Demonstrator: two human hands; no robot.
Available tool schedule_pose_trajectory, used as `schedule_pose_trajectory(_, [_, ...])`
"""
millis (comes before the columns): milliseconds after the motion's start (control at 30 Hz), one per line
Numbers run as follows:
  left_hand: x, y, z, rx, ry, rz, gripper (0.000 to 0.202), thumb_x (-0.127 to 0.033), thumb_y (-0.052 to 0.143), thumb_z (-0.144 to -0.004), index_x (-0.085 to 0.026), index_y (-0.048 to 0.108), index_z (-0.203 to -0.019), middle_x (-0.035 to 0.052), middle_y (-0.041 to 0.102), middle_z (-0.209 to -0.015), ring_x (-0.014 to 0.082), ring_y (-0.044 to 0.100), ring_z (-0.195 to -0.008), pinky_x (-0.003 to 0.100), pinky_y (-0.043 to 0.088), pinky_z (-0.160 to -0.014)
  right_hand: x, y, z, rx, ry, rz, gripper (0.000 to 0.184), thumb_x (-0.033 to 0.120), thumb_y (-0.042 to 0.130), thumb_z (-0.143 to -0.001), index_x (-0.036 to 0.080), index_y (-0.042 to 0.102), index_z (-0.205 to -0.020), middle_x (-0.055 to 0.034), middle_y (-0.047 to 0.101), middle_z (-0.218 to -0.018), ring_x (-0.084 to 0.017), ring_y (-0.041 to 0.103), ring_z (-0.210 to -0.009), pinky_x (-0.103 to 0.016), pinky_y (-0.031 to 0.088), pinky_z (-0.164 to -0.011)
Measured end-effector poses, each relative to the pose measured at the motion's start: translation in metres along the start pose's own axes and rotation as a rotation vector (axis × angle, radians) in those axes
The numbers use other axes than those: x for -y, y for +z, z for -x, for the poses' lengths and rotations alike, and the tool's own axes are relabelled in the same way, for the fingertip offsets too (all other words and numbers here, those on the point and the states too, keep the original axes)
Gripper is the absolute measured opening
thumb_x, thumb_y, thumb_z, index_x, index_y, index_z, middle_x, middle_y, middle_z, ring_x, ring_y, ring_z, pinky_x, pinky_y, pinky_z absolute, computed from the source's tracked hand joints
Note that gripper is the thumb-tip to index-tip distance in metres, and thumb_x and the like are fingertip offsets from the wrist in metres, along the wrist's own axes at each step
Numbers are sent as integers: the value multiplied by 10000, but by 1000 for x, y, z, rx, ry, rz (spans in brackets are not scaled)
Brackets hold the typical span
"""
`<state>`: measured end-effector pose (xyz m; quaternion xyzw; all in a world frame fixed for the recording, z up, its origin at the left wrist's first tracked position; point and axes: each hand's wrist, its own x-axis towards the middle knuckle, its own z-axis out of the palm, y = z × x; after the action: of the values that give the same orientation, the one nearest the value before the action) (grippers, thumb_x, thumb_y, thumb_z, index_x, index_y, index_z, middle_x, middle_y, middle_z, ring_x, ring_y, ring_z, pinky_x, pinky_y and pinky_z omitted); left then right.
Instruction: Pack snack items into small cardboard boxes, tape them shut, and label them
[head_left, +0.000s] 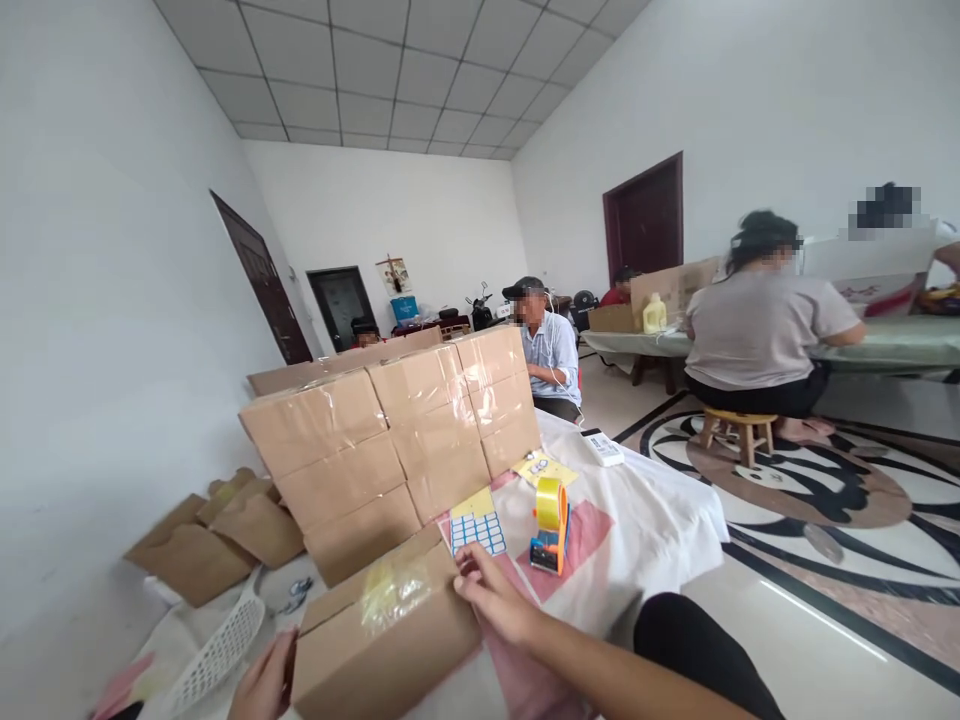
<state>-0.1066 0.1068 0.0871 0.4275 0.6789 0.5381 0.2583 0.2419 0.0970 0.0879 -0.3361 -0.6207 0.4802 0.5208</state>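
Note:
A closed cardboard box [375, 665] lies in front of me, with shiny clear tape [397, 592] stuck across its top. At its left end is my left hand [264, 678], pressed against the side, fingers partly hidden. My right hand [491, 592] grips the opposite end, its fingers curled at the upper edge. Just right of that hand stands an orange and blue tape dispenser [559, 530] with a yellowish tape roll [551, 503]. A sheet of blue-bordered labels [478, 534] lies beyond my right fingers.
Stacked taped boxes [397, 430] form a wall behind the box. Open cartons [199, 545], scissors [296, 594] and a white plastic basket [219, 650] are at the left. A white device [602, 447] rests on the cloth-covered table [660, 510]. Another person [551, 350] sits beyond the stack.

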Motion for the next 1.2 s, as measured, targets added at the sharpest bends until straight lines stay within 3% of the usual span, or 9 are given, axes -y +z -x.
schedule_pose_trajectory(133, [-16, 6, 12, 85, -172, 138, 442, -588, 602, -685, -240, 671, -949, 97, 744, -1070, 383, 622, -1205, 503, 559, -935, -15, -11, 2, 227, -19, 138, 1152, 524, 898, -631, 271, 292, -1578, -128, 281, -1633, -332, 230, -1532, -468, 221, -1240])
schedule_pose_trajectory(267, [-31, 20, 19, 69, -132, 203, 388, -547, 626, -696, -219, 681, -896, 71, 747, -1047, 363, 597, -1252, 520, 470, -1092, -20, -17, -20, 358, -26, 192, 1432, 483, 967, -533, 326, 79, -1644, -103, 86, -1718, -338, 40, -1591, -486, 77, -1286])
schedule_pose_trajectory(367, [-46, 29, 24, 23, -98, 315, 358, -515, 668, -710, -212, 696, -897, 45, 744, -1029, 328, 605, -1236, 459, 486, -1080, -14, -20, -26, 356, -75, 209, 1409, 461, 961, -568, 363, 53, -1641, -75, 51, -1729, -322, -6, -1598, -489, 36, -1287])
schedule_pose_trajectory(500, [-60, 39, 30, 39, -90, 400, 435, -552, 697, -744, -202, 713, -1001, 30, 749, -1066, 294, 635, -1180, 386, 520, -1016, 5, -28, -16, 222, -128, 214, 1301, 453, 932, -630, 341, 122, -1642, -86, 153, -1705, -309, 111, -1584, -476, 87, -1288])
schedule_pose_trajectory(633, [-74, 54, 41, 136, -95, 532, 516, -650, 694, -771, -206, 710, -1033, 23, 747, -1046, 270, 648, -1134, 316, 534, -904, 23, -36, -1, 101, -126, 192, 1428, 436, 959, -567, 306, 36, -1649, -114, 209, -1644, -318, 151, -1558, -470, 152, -1280])
schedule_pose_trajectory(767, [-88, 74, 60, 282, -20, 625, 521, -670, 598, -867, -243, 697, -1149, 18, 707, -1248, 241, 571, -1257, 260, 502, -886, 37, -44, 13, -14, -120, 207, 1402, 407, 946, -582, 277, 48, -1650, -151, 272, -1543, -329, 264, -1505, -481, 258, -1249])
schedule_pose_trajectory(1000, [-70, 94, 59, 274, -109, 475, 374, -430, 804, -704, -240, 726, -1016, -9, 749, -1120, 233, 637, -1159, 229, 526, -835, 42, -41, 51, 60, 13, 233, 1426, 433, 932, -618, 344, -59, -1638, -126, 150, -1634, -348, 111, -1569, -524, 207, -1271])
schedule_pose_trajectory(1100, [-57, 95, 50, 161, -167, 427, 383, -416, 799, -675, -238, 733, -1008, 3, 766, -1068, 251, 628, -1202, 259, 532, -912, 41, -54, 48, 148, -5, 265, 1333, 393, 926, -619, 339, 80, -1648, -107, 136, -1692, -366, 148, -1572, -526, 254, -1257])
schedule_pose_trajectory(1200, [-48, 96, 42, 68, -96, 236, 376, -467, 770, -678, -248, 751, -984, 15, 782, -1074, 291, 638, -1222, 347, 520, -1030, 49, -102, 3, 106, -68, 332, 933, 366, 852, -691, 288, 455, -1532, -133, 544, -1477, -331, 583, -1295, -458, 527, -1025])
